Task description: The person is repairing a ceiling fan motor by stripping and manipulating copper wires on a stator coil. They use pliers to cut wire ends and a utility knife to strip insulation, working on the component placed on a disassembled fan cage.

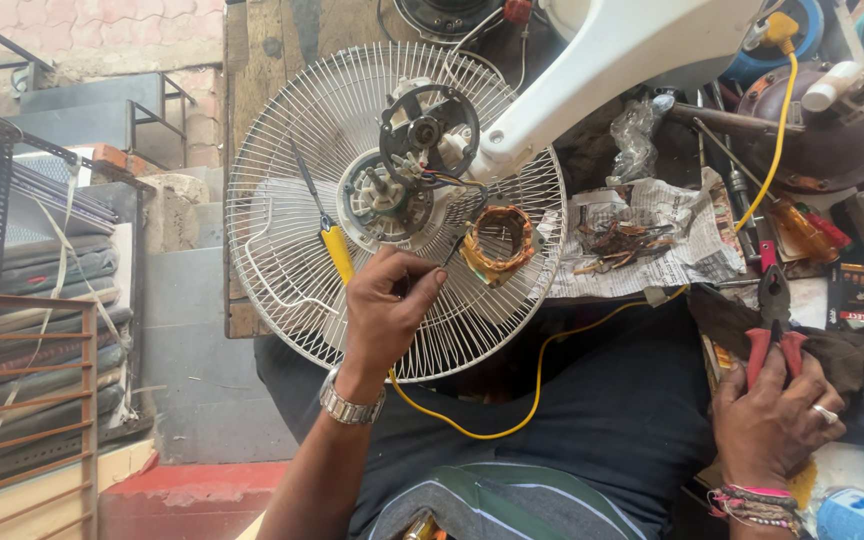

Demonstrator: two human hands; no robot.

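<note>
A white wire fan guard (282,240) is lying across the person's lap, with the opened fan motor (407,165) sitting at its centre. A copper-wound stator coil (498,243) is resting on the guard just right of the left hand (387,310). That hand is curling its fingertips together, pinching a thin dark wire or probe (too small to identify) that is pointing toward the coil. A yellow-handled screwdriver (332,240) is lying just beside it. Well apart, at the bench edge, the right hand (772,415) is closing around red-handled pliers (774,320), their jaws pointing away from the person. A yellow cable (512,400) is looping across the lap, its lower end hidden behind the left wrist.
</note>
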